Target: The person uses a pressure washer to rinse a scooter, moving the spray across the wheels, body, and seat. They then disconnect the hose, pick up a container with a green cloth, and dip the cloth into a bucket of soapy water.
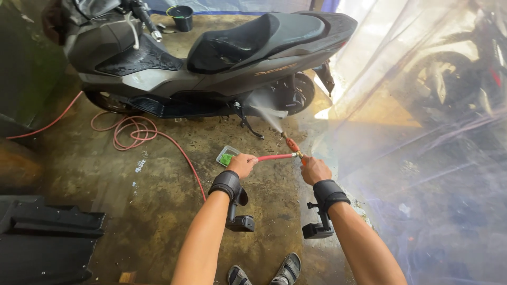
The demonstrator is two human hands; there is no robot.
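Observation:
My left hand point(243, 164) grips the red hose point(274, 157) just behind the spray gun. My right hand point(314, 170) holds the spray gun point(293, 145) at its trigger end. Water sprays from the nozzle up toward the lower rear body of a grey scooter point(211, 58) parked on its stand ahead of me. Both wrists wear black bands with small black devices hanging below.
The red hose runs in loops point(132, 132) over the wet concrete floor. A small tray with a green sponge point(227, 157) lies near my left hand. A clear plastic curtain point(422, 132) hangs at right. Black panels point(47, 237) lie at lower left. A dark bucket point(182, 17) stands behind.

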